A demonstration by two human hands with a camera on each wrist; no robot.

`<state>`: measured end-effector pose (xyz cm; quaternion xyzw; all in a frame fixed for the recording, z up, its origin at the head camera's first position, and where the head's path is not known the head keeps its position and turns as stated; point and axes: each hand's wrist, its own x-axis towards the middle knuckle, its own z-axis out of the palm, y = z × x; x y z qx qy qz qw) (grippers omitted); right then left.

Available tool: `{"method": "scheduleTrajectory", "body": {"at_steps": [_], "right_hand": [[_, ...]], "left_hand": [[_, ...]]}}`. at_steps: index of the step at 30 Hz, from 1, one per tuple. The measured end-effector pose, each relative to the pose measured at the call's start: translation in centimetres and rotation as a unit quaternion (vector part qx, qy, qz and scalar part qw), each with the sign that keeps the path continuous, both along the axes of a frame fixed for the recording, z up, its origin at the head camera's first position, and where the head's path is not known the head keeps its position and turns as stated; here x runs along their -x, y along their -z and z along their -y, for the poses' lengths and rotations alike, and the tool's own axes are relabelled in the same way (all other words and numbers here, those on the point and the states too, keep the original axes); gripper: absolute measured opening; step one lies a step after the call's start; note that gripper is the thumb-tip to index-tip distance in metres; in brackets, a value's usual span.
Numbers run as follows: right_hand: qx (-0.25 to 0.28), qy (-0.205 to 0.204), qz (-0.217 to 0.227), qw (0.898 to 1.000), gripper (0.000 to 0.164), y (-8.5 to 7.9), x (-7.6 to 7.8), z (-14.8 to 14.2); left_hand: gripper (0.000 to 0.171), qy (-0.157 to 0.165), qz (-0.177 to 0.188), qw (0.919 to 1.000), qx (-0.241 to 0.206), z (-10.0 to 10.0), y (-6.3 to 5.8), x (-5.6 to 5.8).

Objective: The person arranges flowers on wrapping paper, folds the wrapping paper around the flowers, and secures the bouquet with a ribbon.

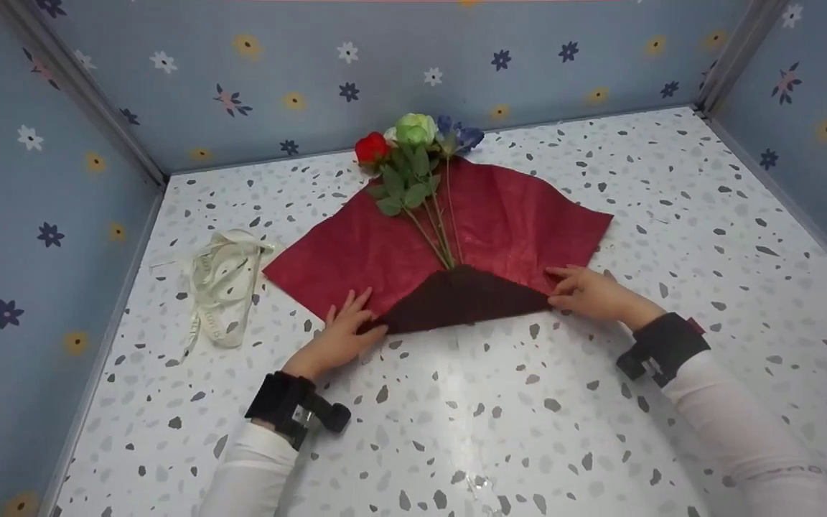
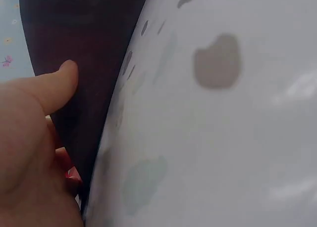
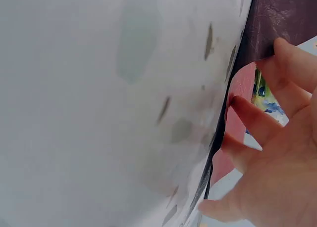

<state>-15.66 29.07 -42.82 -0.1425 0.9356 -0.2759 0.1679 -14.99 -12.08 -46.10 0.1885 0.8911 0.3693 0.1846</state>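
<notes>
A sheet of dark red wrapping paper point(image 1: 356, 251) lies spread on the table, its lower edge folded up into a dark brown flap point(image 1: 449, 301). Three artificial flowers lie on it: a red rose point(image 1: 372, 148), a pale green bloom point(image 1: 415, 131) and a blue flower point(image 1: 461, 136). The flap covers their stem ends. With its fingers spread on the red paper, my left hand point(image 1: 342, 334) rests its thumb on the flap's left end. My right hand point(image 1: 589, 293) touches the flap's right end, thumb and fingertips at the paper's edge point(image 3: 240, 83).
A loose heap of cream printed ribbon point(image 1: 223, 287) lies left of the paper. The speckled white table point(image 1: 456, 402) is bounded by blue flowered panels point(image 1: 399, 72) at the back and both sides. Each wrist wears a black camera strap point(image 1: 668, 345).
</notes>
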Motion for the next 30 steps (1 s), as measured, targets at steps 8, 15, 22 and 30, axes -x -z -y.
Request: {"method": "scheduleTrajectory", "body": {"at_steps": [8, 15, 22, 30], "right_hand": [[-0.039, -0.022, -0.066, 0.997, 0.014, 0.3, 0.2, 0.5], [-0.062, -0.025, -0.099, 0.993, 0.016, 0.5, 0.1, 0.9], [-0.081, -0.012, -0.104, 0.991, 0.014, 0.3, 0.0, 1.4], [-0.102, -0.006, -0.105, 0.989, 0.015, 0.4, -0.2, 1.8]], "left_hand": [[0.036, -0.045, -0.045, 0.998, 0.008, -0.3, 0.2, 0.0], [0.025, -0.067, -0.097, 0.9928, 0.019, -0.5, 0.2, -0.4], [0.022, -0.072, -0.129, 0.9875, 0.053, -0.8, 0.1, -0.7], [0.044, -0.074, -0.187, 0.9743, 0.101, -1.9, -0.5, -1.4]]}}
